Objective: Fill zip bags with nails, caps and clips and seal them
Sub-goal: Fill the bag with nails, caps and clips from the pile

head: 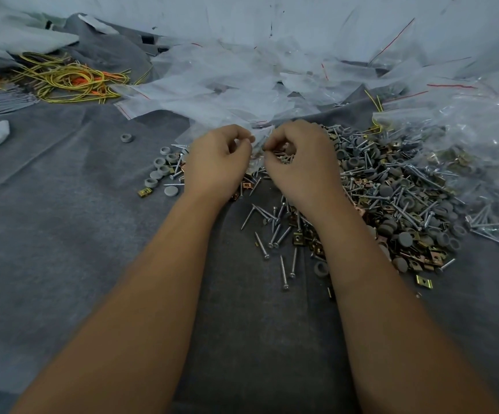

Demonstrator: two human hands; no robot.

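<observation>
A: Where is the bag in hand?
B: A small clear zip bag (258, 144) sits between the two hands, just past centre toward 12 o'clock, over the near edge of the hardware pile (397, 198). Most of it is hidden by knuckles.

A: State of each grip?
B: Left hand (216, 162): fingers curled, thumb and fingertips pinching the film at the bag's edge. Right hand (300, 165): fingers curled too, pinching at the bag mouth with a few small metal pieces under the fingertips. Whether those pieces are inside the film, I cannot tell.

A: Handling?
B: Judged: the film is thin, limp and slick, near weightless empty and bottom-heavy once loaded. Screw points could pierce it. Hold by the two corners of the zip strip, where it is stiffest.

A: Orientation?
B: Too hidden to read surely. The mouth seems to run 9 to 3 o'clock between the pinches, with the body falling away toward 12.

A: Loose stock?
B: Screws (284, 270) at 6 o'clock of the pile mostly lie long axis 6 to 12. Grey caps (161, 171) lie at 9 o'clock of the left hand, brass clips (424, 280) at 4. Spare bags (212, 94) are heaped at 12 on the grey surface (63, 219).
</observation>
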